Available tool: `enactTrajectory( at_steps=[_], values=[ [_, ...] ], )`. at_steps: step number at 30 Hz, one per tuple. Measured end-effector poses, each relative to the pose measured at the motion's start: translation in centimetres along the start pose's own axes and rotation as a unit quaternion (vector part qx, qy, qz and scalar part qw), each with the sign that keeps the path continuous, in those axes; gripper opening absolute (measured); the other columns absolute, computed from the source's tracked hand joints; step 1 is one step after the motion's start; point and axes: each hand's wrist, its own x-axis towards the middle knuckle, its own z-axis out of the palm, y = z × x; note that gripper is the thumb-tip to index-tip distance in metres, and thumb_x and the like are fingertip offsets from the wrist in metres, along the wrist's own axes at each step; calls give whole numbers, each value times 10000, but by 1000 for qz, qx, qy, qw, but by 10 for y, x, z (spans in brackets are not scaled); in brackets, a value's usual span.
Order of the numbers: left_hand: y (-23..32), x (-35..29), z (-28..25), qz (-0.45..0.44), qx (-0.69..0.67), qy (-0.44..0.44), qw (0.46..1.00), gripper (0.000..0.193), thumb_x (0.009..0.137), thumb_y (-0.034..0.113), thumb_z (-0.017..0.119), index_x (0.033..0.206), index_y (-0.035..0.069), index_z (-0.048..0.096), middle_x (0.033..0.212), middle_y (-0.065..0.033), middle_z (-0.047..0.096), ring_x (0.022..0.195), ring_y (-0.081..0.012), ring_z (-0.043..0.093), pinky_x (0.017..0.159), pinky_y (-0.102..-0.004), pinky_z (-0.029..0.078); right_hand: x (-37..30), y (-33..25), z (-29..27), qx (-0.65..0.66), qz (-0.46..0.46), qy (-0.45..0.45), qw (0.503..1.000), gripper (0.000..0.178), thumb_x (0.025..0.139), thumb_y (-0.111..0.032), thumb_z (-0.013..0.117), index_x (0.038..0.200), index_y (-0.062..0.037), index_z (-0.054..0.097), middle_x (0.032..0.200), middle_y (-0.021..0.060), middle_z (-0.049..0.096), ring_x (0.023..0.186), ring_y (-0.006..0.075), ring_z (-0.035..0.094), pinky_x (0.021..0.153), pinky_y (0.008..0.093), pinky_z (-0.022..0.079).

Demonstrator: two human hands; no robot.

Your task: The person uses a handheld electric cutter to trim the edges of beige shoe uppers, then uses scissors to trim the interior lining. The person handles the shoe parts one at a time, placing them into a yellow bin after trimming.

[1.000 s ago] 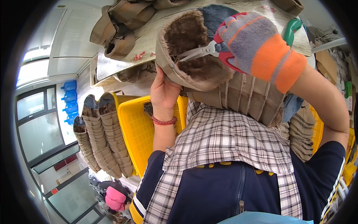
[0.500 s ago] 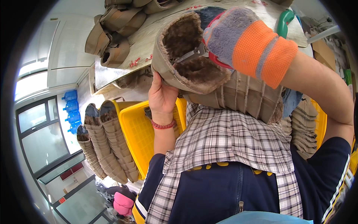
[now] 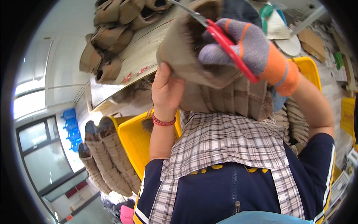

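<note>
My bare left hand [image 3: 167,91], with a red bead bracelet at the wrist, grips a tan fur-lined boot upper [image 3: 172,56] by its lower left edge. The thumb lies on the outside; the other fingers are mostly hidden. My right hand [image 3: 250,46], in a grey and orange knit glove, holds red-handled scissors [image 3: 223,38] over the upper's open, brown-furred mouth. The blades point up and left, away from the fur, and two gloved fingers reach toward the opening. Motion blurs the upper. Beneath it, a nested row of similar uppers [image 3: 231,99] lies across my lap on a plaid apron [image 3: 227,138].
Several tan uppers [image 3: 112,39] are heaped on the worn table [image 3: 143,48], at its far left. Nested stacks [image 3: 108,156] stand beside a yellow crate [image 3: 136,140] on my left. More yellow crates [image 3: 311,71] and a cardboard box [image 3: 311,43] are at the right.
The scissors have come out of the upper's mouth and swung upward, blades now pointing up and left. My right hand has turned and its fingers have spread. My left hand keeps its hold.
</note>
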Motion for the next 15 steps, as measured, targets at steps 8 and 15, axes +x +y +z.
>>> enactTrajectory(
  at_steps=[8,15],
  values=[
    [-59,27,86,148,575,-268,759,490,814,208,662,1255,74,494,1234,-149,494,1150,-263,465,995,-393,345,-104,7,-68,-43,-23,328,943,302,815,-103,653,1091,14,619,1092,142,633,954,221,639,810,317,524],
    [-84,19,62,131,676,-407,601,391,668,92,750,1021,84,581,1400,-212,305,1297,-383,312,1075,-512,242,-170,67,-41,-160,196,190,949,409,752,-196,752,1055,14,576,888,110,639,821,196,601,752,326,475]
  ],
)
